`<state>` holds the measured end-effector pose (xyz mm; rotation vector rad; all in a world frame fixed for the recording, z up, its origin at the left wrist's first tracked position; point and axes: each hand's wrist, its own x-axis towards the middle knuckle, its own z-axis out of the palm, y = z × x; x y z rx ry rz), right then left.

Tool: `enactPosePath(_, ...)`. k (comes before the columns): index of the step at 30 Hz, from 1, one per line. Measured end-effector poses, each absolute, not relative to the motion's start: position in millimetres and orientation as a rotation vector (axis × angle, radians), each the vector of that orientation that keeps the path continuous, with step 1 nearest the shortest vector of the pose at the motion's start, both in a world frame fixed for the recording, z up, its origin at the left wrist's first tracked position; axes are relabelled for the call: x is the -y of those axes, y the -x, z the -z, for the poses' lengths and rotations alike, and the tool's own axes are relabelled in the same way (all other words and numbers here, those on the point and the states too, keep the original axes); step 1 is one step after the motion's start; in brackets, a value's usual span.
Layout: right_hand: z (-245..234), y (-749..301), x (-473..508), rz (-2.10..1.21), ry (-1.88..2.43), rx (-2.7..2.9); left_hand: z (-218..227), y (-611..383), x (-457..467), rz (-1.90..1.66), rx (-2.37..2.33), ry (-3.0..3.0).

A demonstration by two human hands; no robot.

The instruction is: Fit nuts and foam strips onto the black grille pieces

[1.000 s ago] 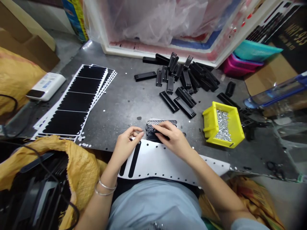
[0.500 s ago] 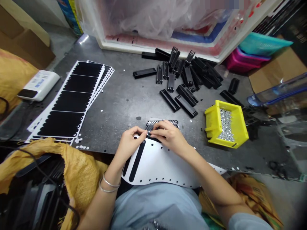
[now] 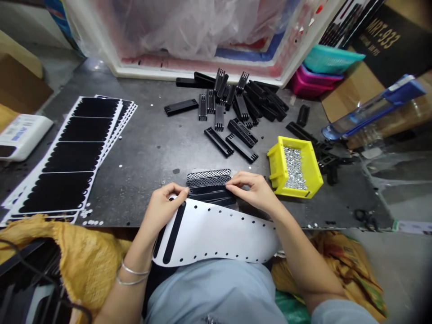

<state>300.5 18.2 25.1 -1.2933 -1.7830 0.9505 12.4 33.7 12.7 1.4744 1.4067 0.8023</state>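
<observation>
Black perforated plastic strips [image 3: 209, 184] | white punched sheet [image 3: 209, 234] at near edge, touching them | left hand [image 3: 167, 207] pinching sheet tip | right hand [image 3: 253, 191] grasping strips' right end

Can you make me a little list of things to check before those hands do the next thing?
1. Left hand on the white punched strip: ok, its fingers touch the strip's end.
2. Right hand on the black mesh strips: ok, its fingertips rest at their right end.
3. Black mesh strips lying flat on the table: ok.
4. Strip holes lined up with the black mesh strips: cannot tell, the view doesn't show it.
5. Yellow bin upright with silver bits inside: ok.
6. No loose white dots on the table: not ok, some are scattered there.
</observation>
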Motion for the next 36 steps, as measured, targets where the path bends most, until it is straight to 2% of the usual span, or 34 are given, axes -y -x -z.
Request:
enactPosePath(7, -33.4, -274.5, 3.2, -0.441, 1.312, 1.89, -16.9, -20.5, -20.4, -0.877, -1.526, -1.481)
enactPosePath(13, -39.7, -209.2, 38.3, -0.591, 1.115, 1.943, -32.5, -39.9, 6.7, -1.102, -1.465, -1.321)
enactPosePath(18, -44.3, -211.0, 56.8, -0.771, 0.912, 2.004, -27.0, -31.0, 7.5, -1.168, -1.498, -1.274)
enactPosePath(23, -39.0, -209.0, 50.3, -0.648, 1.066, 1.924, -26.4, -39.1, 10.2, -1.12, -1.367, -1.205)
enactPosePath(25, -42.6, -207.5, 50.3, -0.76, 1.023, 1.916, -26.5, -39.4, 9.7, -1.111, -1.356, -1.174)
enactPosePath(27, -51.3, -211.4, 52.5, -1.05, 0.937, 1.878, -23.1, -33.3, 6.6, -1.102, -1.393, -1.166)
enactPosePath(29, -61.0, -221.1, 51.4, -1.387, 0.836, 1.688, -16.5, -23.0, 1.2, -1.06, -1.434, -1.188)
enactPosePath(31, -66.9, -232.7, 42.0, -1.549, 0.804, 1.451, -9.4, -13.5, -5.4, -0.993, -1.452, -1.234)
enactPosePath(33, -66.1, -241.1, 24.2, -1.463, 0.92, 1.429, -4.5, -8.6, -12.1, -0.946, -1.453, -1.281)
enactPosePath(36, -53.2, -241.2, -7.5, -1.001, 1.204, 1.786, -3.0, -10.0, -21.0, -0.933, -1.464, -1.347)
